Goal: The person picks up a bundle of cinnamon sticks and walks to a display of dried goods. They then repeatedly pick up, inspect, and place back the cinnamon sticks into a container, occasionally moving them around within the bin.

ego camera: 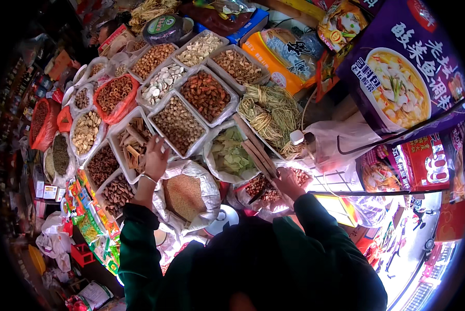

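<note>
My right hand [289, 182] grips the lower end of several long cinnamon bark sticks [257, 149], which slant up and left past a bag of dried bay leaves [232, 151]. Under and beside that hand lies a bag of small reddish dried goods [256, 186]. My left hand [156, 155], a bangle at its wrist, hovers at the right side of a white tray of broken cinnamon bark [133, 144]. Its fingers are spread and I see nothing held in them; whether they touch the tray edge cannot be told.
Around my hands stand a tray of round pale spice pods [178, 126], a tray of brown-red pods [206, 95], a sack of tan grain [186, 196] and bundled dried grass stalks [271, 112]. A metal rack rod [372, 192] and a hanging purple packet [403, 74] crowd the right.
</note>
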`<state>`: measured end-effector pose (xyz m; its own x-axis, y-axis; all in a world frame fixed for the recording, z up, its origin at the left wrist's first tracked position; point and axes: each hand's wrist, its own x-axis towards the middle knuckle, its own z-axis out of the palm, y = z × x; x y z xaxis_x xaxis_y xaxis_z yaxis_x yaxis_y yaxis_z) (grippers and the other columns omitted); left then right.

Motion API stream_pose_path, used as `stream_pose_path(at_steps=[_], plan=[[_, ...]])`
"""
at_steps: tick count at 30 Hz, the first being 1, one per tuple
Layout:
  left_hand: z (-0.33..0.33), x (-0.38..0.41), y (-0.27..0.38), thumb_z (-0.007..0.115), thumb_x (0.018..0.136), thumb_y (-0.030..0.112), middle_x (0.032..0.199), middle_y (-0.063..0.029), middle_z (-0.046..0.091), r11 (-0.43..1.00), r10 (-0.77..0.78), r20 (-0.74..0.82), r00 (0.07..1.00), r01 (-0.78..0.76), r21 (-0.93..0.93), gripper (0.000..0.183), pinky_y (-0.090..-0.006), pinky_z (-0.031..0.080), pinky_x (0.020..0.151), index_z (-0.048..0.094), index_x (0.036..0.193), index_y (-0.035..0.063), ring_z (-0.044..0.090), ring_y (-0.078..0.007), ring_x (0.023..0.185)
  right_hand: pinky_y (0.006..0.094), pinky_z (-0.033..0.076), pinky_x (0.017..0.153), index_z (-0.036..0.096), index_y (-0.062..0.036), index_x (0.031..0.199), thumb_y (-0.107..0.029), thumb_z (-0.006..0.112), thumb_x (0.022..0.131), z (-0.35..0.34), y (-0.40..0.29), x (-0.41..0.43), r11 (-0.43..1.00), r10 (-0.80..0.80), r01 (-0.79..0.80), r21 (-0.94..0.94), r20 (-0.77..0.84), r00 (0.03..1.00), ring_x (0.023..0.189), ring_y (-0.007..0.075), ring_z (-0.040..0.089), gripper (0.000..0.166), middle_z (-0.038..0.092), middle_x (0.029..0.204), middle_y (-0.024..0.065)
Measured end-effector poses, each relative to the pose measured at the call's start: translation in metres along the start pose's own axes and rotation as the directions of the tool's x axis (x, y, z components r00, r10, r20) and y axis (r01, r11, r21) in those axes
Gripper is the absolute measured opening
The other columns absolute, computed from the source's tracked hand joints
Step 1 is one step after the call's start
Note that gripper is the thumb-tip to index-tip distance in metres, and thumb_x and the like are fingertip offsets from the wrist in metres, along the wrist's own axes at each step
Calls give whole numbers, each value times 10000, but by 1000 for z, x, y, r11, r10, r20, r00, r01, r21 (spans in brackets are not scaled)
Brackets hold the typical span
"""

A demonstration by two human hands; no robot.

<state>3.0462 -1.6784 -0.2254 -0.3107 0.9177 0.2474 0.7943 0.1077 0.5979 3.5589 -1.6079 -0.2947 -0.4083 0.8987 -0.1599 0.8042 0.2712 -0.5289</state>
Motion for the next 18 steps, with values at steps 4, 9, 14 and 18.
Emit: stream_pose_path(at_steps=[4,9,14,18], plan=[[11,-9,54,629,851,43,1321,-256,504,997,73,147,987,-72,-14,353,-452,432,1013,600,1202,30,511,-434,1189,487,464,887,588,-28,1090,-289,714,761,-7,-12,-3,965,-172,181,-188,66,983,1042,408,546,439,555,1119,239],[35,-21,95,630,835,24,1260,-242,529,989,149,279,949,-138,-57,326,-429,470,959,602,1160,28,537,-433,1139,516,476,859,443,32,1192,-246,690,774,-13,-29,-12,967,-46,83,-240,156,987,1055,439,563,560,566,1102,267],[15,-27,161,650,818,23,1328,-245,469,953,301,282,911,-278,-122,513,-425,453,988,477,1301,19,508,-435,1179,501,504,791,468,-36,1169,-131,654,773,-60,-70,-19,984,0,-18,176,99,995,995,424,607,447,613,1018,248],[-31,-29,231,721,795,130,1344,-213,468,854,518,122,847,-520,-17,602,-445,422,1013,446,1321,31,503,-402,1200,457,498,811,558,-68,1085,-63,628,769,-107,-140,-2,800,-600,594,86,58,798,954,373,614,324,616,1043,156]])
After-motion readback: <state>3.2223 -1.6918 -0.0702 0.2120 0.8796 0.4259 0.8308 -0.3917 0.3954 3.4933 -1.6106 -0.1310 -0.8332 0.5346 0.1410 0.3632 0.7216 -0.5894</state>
